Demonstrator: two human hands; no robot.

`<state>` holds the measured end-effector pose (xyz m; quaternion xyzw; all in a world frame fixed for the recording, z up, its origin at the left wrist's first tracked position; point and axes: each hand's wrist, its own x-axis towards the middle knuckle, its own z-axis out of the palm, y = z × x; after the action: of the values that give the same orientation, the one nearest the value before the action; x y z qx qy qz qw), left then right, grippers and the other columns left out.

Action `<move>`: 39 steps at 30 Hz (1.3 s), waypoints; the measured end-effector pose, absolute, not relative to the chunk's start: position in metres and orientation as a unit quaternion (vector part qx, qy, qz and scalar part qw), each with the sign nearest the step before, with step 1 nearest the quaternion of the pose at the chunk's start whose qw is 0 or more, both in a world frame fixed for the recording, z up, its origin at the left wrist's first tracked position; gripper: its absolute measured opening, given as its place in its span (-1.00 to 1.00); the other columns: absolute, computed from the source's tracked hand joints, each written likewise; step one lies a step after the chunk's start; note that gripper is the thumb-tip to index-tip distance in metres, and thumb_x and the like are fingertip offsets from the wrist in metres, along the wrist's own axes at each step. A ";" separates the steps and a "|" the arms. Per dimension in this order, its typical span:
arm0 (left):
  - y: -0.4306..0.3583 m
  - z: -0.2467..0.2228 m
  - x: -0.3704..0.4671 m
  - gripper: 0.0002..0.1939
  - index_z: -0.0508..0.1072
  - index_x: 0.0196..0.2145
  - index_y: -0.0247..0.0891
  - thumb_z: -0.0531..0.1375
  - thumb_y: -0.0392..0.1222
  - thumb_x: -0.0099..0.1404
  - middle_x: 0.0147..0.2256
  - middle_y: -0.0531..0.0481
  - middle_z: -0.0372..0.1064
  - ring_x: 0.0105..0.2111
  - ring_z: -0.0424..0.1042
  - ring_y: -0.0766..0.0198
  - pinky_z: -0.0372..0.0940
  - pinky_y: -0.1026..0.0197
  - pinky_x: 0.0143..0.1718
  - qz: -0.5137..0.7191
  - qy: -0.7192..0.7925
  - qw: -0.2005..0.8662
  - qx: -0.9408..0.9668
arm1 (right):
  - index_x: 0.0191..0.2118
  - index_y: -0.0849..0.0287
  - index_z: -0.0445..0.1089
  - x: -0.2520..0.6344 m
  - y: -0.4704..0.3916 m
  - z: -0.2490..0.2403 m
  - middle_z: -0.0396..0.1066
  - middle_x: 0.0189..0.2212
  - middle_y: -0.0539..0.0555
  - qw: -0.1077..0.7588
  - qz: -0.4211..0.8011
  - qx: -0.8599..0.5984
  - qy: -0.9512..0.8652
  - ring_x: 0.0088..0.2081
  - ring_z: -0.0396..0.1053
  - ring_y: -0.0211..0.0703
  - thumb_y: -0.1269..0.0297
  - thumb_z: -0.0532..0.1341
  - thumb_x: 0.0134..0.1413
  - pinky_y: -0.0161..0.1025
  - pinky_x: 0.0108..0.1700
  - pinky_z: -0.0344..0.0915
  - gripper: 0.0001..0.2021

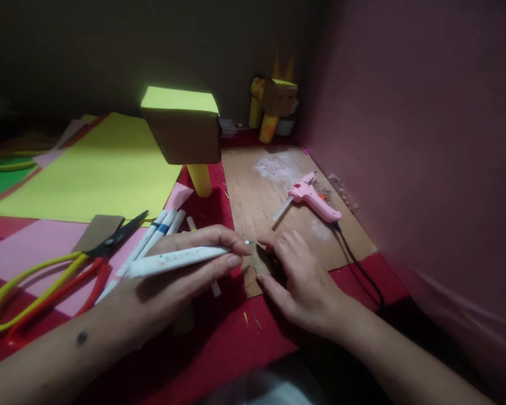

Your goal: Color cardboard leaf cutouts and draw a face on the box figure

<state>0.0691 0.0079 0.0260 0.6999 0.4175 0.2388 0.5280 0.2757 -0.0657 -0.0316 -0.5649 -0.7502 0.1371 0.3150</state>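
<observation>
My left hand (194,264) is closed round a white marker pen (181,260), its tip pointing right. That tip is at the edge of a small piece of cardboard (260,263), which my right hand (297,273) grips between thumb and fingers. Both hands are over the near end of a cardboard sheet (253,208). Several more white markers (152,239) lie beside my left hand on pink paper. Scissors (96,256) with a yellow and a red handle rest to the left.
A pink glue gun (314,197) lies on the cardboard sheet, its black cord (358,261) trailing right. Behind my left hand a cardboard box with a yellow top (181,124) stands on a yellow tube. Yellow paper (88,174) spreads left. A similar eared figure (278,98) stands behind. A wall bounds the right.
</observation>
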 end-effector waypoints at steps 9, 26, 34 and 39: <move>0.004 -0.002 0.072 -0.84 0.58 -0.32 -0.19 0.28 -0.06 0.27 -0.46 0.05 0.41 -0.51 0.32 0.33 0.21 0.33 -0.52 0.258 0.327 0.616 0.669 | -0.27 0.18 0.39 0.272 -0.056 -0.023 0.42 -0.31 0.08 0.277 0.219 -0.607 -0.712 -0.25 0.34 -0.05 0.48 0.27 0.07 -0.04 -0.12 0.25 -0.89; -0.002 0.028 0.046 -0.39 0.26 0.35 0.10 0.06 -0.28 0.39 0.12 -0.07 0.45 -0.01 0.53 0.11 0.43 0.25 -0.03 0.132 0.206 0.363 0.899 | -0.49 0.18 0.42 0.261 -0.036 -0.005 0.42 -0.66 -0.06 0.534 0.583 -0.523 -0.318 -0.71 0.19 -0.41 0.19 0.37 -0.17 -0.42 -0.65 0.02 -0.81; 0.005 0.036 0.045 -0.68 0.64 -0.10 -0.07 0.15 0.08 0.41 -0.43 0.02 0.53 -0.50 0.43 0.25 0.31 0.32 -0.54 0.244 0.371 0.501 0.743 | -0.47 0.18 0.37 0.255 -0.029 0.004 0.49 -0.66 0.00 0.517 0.627 -0.490 -0.317 -0.71 0.29 -0.37 0.23 0.30 -0.18 -0.47 -0.72 -0.03 -0.85; 0.014 0.037 0.038 -0.75 0.57 -0.26 -0.16 0.24 0.06 0.31 -0.46 0.05 0.44 -0.52 0.35 0.30 0.26 0.32 -0.54 0.273 0.429 0.494 0.705 | -0.42 0.17 0.37 0.247 -0.023 0.010 0.48 -0.68 -0.01 0.478 0.641 -0.482 -0.358 -0.73 0.25 -0.38 0.25 0.25 -0.09 -0.45 -0.71 -0.07 -0.88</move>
<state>0.0380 0.0137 0.0368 0.7050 0.4293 0.2733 0.4939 0.2466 -0.0230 0.0096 -0.4823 -0.3577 0.6411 0.4780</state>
